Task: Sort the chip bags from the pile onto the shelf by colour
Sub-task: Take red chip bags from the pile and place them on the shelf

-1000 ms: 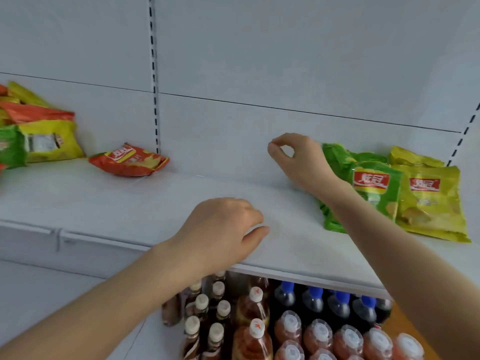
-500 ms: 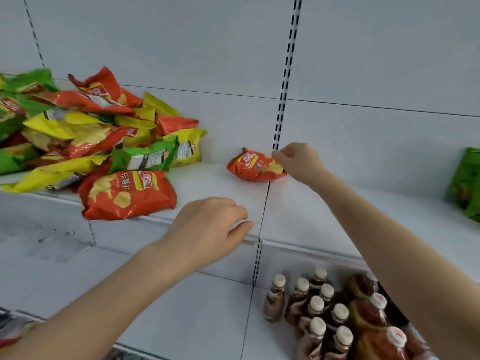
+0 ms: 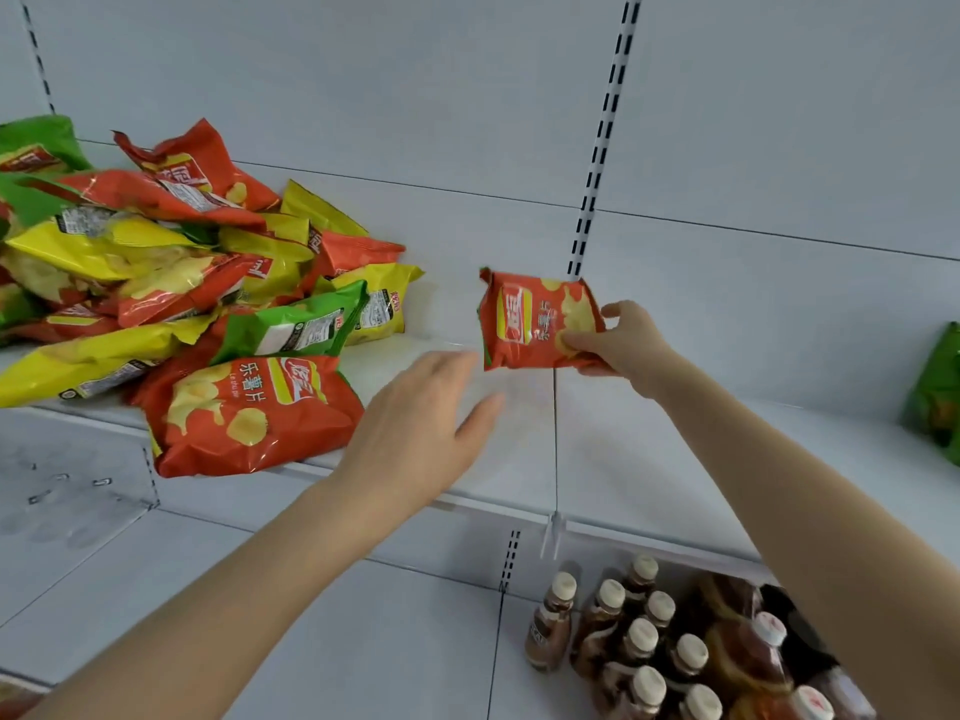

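Red chip bag [image 3: 530,320] — right hand [image 3: 629,341]

The shelf [image 3: 597,449] lies bare between the pile of chip bags [image 3: 182,283] on the left and the green chip bags [image 3: 935,392] at the far right. Above that gap the right hand [image 3: 623,337] holds a small red chip bag [image 3: 530,319]. Bottles [image 3: 639,641] crowd the space below.
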Motion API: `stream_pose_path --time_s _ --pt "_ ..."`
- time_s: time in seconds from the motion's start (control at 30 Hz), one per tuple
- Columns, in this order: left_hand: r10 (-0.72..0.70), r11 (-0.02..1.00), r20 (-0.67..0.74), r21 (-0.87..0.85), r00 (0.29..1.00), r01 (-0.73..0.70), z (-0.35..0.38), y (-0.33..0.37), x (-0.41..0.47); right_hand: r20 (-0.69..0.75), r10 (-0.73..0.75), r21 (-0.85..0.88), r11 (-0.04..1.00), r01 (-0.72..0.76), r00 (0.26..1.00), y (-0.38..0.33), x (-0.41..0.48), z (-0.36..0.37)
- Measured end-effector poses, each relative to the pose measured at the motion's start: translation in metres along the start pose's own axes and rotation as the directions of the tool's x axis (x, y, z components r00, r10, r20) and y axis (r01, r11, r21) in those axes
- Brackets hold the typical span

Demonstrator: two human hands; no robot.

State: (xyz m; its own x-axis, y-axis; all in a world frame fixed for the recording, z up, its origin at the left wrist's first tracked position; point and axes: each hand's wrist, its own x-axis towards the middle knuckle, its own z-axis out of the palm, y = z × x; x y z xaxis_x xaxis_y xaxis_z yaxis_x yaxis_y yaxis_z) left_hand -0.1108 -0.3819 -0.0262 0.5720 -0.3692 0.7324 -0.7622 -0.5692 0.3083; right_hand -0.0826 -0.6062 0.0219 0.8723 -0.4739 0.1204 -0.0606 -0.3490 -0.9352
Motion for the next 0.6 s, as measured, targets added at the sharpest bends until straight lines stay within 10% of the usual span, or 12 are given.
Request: stream_pose_path --time_s 0.13,0.33,0.6 --pt "-0.396 0.832 0.055 -0.401 0.917 0.383 0.008 0.016 0.028 0.042 -0.151 0.2 0.97 0.14 0.988 -0.008 -0.042 -0.006" --pt "-0.554 0.285 0.16 -0.885 0.817 0.367 -0.008 0.011 0.046 0.181 -0.302 0.299 0.924 0.24 0.936 -0.01 -0.086 -0.001" --pt "-0.35 0.545 0.18 -0.759 0.919 0.356 -0.052 -0.013 0.039 0.088 -0.344 0.19 0.927 0.324 0.935 -0.04 -0.092 0.007"
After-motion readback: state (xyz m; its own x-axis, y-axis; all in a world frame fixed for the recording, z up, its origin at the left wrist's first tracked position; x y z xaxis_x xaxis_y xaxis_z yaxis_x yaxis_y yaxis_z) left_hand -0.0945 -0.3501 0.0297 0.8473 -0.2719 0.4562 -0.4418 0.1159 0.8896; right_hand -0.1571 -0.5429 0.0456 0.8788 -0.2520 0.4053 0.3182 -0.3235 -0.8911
